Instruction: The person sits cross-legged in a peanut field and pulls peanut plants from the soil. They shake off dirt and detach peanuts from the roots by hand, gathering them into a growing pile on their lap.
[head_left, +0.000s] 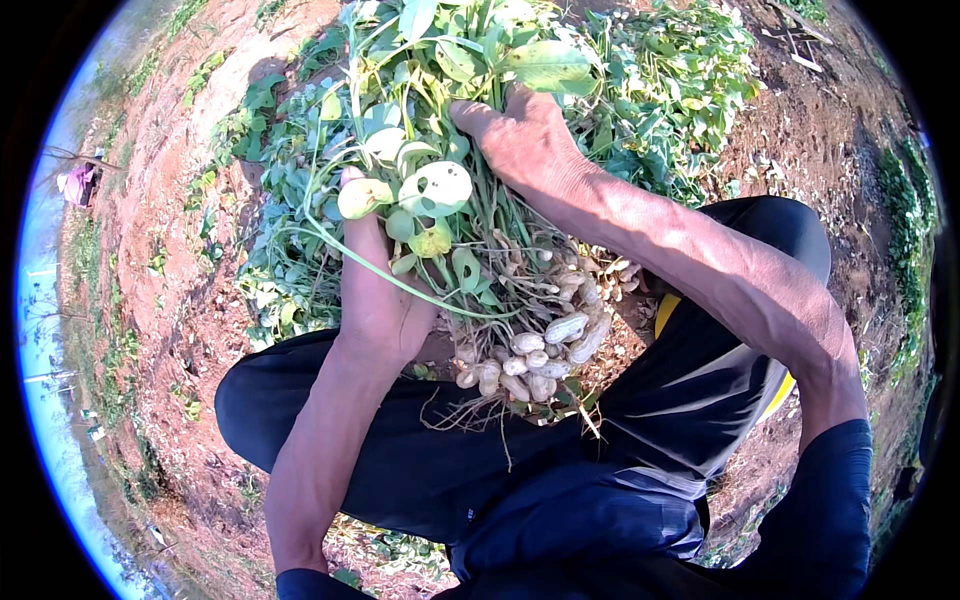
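Observation:
A bundle of uprooted peanut plants (487, 202) lies between my hands, its leafy tops pointing away from me. My right hand (525, 139) grips the stems from the right, near the leaves. At the left side, my left hand (382, 277) is partly hidden by leaves; its thumb points up and its other fingers are out of sight behind the plants. Pale peanut pods (536, 356) cluster at the near end of the bundle, with thin roots (480, 412) hanging over my dark trousers.
More peanut vines (667, 82) are heaped beyond and beside my hands. My bent knees (270, 405) flank the bundle. Reddish soil (187, 300) with small weeds spreads around. A person in pink (79, 184) is far off at the left. Some sticks (799, 37) lie at the upper right.

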